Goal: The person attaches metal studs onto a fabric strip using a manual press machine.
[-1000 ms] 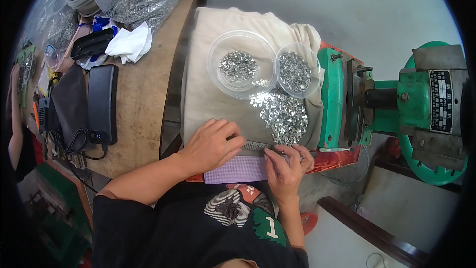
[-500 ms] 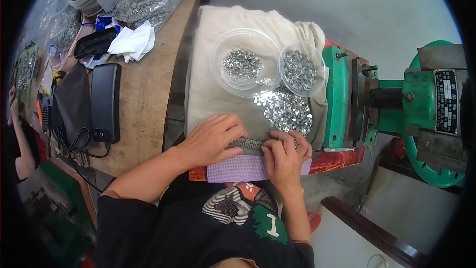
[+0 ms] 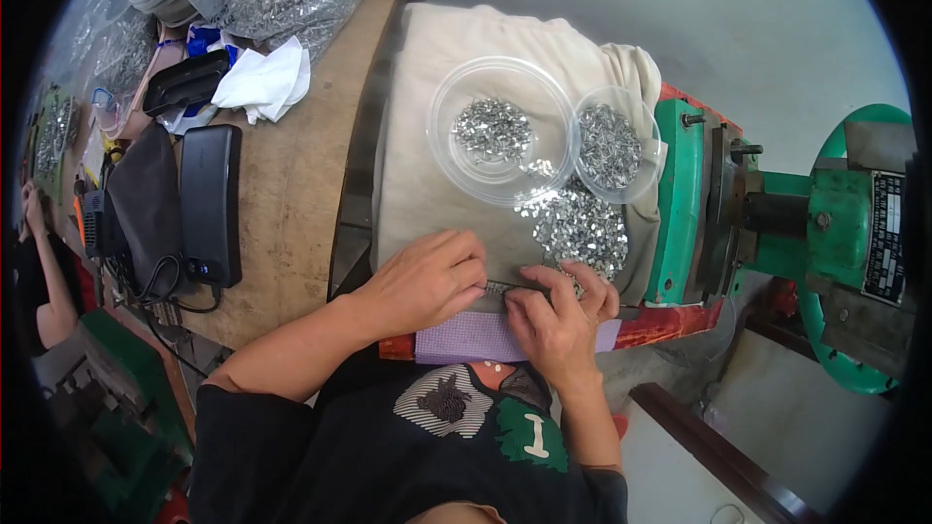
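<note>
A narrow ridged metal strip lies at the near edge of the beige cloth, showing only in the gap between my hands. My left hand is closed over its left end, fingers bent down and hiding most of it. At the other end is my right hand, thumb and fingers curled together by the strip; what they pinch is hidden. Just beyond the right fingers spreads a loose heap of small shiny metal pieces. Past it stand two clear round plastic tubs, a larger one and a smaller one, each with metal pieces inside.
Beige cloth covers the work surface, with a purple mat along its near edge. To the right is a green machine with a handwheel. The wooden table on the left holds a black power bank. Another person's arm shows far left.
My left hand has slid right along the strip, covering more of it and narrowing the gap between my hands. The whole view has shifted slightly.
</note>
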`<state>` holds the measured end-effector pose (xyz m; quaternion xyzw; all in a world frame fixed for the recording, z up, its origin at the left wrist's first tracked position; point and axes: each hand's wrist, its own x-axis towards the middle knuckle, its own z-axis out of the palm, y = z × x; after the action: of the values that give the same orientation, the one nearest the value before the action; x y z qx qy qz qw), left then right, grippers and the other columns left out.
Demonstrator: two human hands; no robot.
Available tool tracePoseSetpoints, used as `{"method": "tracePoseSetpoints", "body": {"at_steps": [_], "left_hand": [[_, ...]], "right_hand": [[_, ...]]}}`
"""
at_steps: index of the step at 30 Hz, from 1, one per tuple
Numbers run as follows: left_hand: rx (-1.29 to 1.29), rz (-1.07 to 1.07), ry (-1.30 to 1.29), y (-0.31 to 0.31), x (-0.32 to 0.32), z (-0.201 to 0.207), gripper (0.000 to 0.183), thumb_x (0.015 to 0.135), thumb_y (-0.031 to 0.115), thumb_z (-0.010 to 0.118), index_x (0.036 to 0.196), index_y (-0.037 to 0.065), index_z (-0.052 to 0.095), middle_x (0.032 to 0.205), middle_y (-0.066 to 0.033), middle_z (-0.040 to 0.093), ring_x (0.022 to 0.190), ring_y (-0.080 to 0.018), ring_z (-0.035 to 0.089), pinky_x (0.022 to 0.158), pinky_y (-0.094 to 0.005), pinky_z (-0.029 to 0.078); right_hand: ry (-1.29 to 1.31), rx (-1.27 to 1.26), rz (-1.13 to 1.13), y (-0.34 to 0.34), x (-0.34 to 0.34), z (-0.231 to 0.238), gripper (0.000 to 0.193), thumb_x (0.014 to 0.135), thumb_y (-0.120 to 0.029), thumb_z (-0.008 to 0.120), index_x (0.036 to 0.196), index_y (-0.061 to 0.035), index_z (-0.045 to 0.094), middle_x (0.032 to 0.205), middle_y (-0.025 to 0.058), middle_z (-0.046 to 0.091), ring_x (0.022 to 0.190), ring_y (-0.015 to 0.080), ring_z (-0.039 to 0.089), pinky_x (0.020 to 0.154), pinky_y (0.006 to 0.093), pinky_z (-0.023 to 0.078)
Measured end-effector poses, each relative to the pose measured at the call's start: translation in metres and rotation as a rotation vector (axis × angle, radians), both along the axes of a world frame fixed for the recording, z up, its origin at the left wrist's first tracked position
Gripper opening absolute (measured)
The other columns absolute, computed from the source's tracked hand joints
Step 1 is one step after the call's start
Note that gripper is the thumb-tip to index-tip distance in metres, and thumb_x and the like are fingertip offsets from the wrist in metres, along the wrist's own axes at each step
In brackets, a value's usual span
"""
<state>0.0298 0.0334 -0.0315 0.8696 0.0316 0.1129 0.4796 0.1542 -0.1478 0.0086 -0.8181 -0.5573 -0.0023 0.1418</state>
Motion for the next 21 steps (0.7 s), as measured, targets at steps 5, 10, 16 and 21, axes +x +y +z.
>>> {"method": "tracePoseSetpoints", "body": {"at_steps": [5,10,16,21], "left_hand": [[-0.006,-0.034,0.017,0.002,0.000,0.004,0.023,0.075,0.010,0.078,0.091,0.005,0.061,0.102,-0.0093,0.058,0.095,-0.0307,0.059,0.080,-0.0407,0.050],[-0.009,-0.040,0.047,0.003,-0.002,0.005,0.027,0.075,0.013,0.079,0.092,0.005,0.059,0.102,-0.0102,0.057,0.098,-0.0318,0.058,0.082,-0.0410,0.049],[0.087,-0.031,-0.018,-0.002,0.003,0.003,0.021,0.077,0.012,0.076,0.090,0.006,0.060,0.099,-0.0085,0.058,0.091,-0.0299,0.058,0.078,-0.0411,0.047],[0.141,-0.026,-0.038,-0.006,0.003,0.002,0.022,0.077,0.012,0.075,0.090,0.005,0.058,0.096,-0.0081,0.054,0.091,-0.0289,0.056,0.080,-0.0391,0.047]], "right_hand": [[-0.132,-0.005,0.017,0.000,-0.002,0.002,0.013,0.074,-0.023,0.079,0.084,-0.0246,0.071,0.110,-0.0113,0.065,0.119,0.0200,0.049,0.100,0.0429,0.026],[-0.015,0.102,-0.067,-0.021,0.006,0.001,0.017,0.071,-0.022,0.082,0.086,-0.0248,0.075,0.107,-0.0090,0.067,0.115,0.0226,0.051,0.099,0.0418,0.027],[0.032,0.162,-0.213,-0.048,0.012,-0.005,0.022,0.068,-0.017,0.084,0.087,-0.0228,0.076,0.103,-0.0080,0.068,0.113,0.0240,0.052,0.097,0.0406,0.030],[0.025,0.165,-0.167,-0.045,0.008,-0.003,0.020,0.069,-0.019,0.084,0.086,-0.0235,0.076,0.102,-0.0082,0.067,0.113,0.0235,0.052,0.097,0.0410,0.030]]}}
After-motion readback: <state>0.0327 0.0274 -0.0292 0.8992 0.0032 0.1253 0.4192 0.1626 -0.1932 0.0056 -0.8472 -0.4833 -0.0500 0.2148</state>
